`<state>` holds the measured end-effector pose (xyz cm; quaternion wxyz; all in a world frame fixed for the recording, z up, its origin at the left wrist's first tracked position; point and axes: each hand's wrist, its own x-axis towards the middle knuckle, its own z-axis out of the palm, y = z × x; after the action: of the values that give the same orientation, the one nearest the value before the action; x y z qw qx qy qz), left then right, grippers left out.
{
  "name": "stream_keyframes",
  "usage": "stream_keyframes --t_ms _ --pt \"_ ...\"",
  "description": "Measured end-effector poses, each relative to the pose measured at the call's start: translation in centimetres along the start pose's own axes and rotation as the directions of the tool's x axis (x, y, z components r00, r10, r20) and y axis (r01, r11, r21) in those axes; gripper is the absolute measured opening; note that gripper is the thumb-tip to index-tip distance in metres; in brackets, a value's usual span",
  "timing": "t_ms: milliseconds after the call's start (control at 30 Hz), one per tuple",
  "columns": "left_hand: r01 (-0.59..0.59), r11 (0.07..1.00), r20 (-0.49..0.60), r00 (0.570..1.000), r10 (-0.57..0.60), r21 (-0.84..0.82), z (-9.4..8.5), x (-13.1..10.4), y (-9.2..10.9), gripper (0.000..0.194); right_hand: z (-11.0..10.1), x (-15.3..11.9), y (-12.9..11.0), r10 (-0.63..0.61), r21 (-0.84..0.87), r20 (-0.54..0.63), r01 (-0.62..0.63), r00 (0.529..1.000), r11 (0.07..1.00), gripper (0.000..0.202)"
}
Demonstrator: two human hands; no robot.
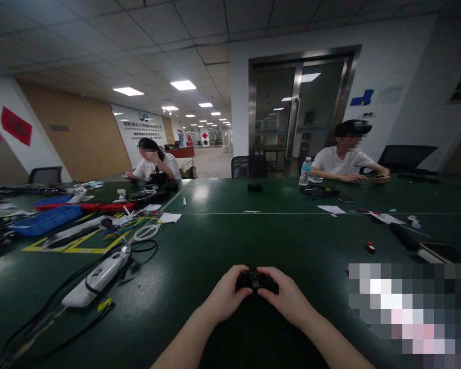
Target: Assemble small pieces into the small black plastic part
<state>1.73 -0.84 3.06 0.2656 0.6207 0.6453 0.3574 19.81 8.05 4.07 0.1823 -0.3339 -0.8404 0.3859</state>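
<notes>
Left hand [230, 289], right hand [285, 291] gripping device [254, 280] (both ends), wide tabletop [209, 236]

We saw a smooth, glossy dark-green worktop [211, 238], a small black plastic-looking device [255, 279], a long, smooth white plastic-looking casing [96, 279] and a clear plastic bottle [305, 172].

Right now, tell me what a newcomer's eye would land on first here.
Probably the left hand and right hand, bottom centre, holding a small black object between them. Next might come the blue tray on the left of the green table, then the water bottle across it, beside a seated person in a white top at the right.
</notes>
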Motion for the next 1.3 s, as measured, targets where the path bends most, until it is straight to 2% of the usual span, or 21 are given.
stream_keyframes --t_ms 233,433,500,633,800,1033,1300 --pt "-0.029 0.950 0.048 0.998 0.046 -0.312 0.3 0.3 -0.7 0.041 -0.2 0.0 -0.3 -0.060 0.051 -0.017 0.061 0.998 0.997 0.042" --pt "-0.073 0.903 0.023 0.996 0.092 -0.422 0.6 0.4 -1.1 0.046 -0.3 0.1 -0.4 -0.084 0.077 -0.028 0.086 0.996 0.993 0.040" --pt "-0.056 0.931 0.019 0.998 0.068 -0.361 0.6 0.4 -1.2 0.047 -0.3 0.1 -0.2 -0.070 0.067 -0.019 0.071 0.997 0.995 0.040" --pt "-0.020 0.996 0.005 1.000 0.020 -0.092 0.4 0.2 -1.1 0.046 0.0 0.1 0.6 0.010 -0.031 0.002 -0.010 1.000 0.999 0.043" --pt "-0.036 0.983 -0.010 0.999 0.039 0.179 -0.2 0.1 -0.9 0.042 0.3 0.1 0.8 0.025 -0.099 0.018 -0.023 1.000 0.995 0.041" --pt "-0.036 0.979 0.049 0.998 0.027 0.199 -0.9 -0.2 -0.5 0.053 0.2 0.2 0.7 -0.029 -0.139 0.022 0.032 0.999 0.990 0.044" --pt "-0.117 0.969 0.041 0.993 0.111 0.216 -0.6 0.1 -1.1 0.039 0.2 -0.1 -0.2 -0.102 -0.131 0.015 0.103 0.995 0.986 0.031"
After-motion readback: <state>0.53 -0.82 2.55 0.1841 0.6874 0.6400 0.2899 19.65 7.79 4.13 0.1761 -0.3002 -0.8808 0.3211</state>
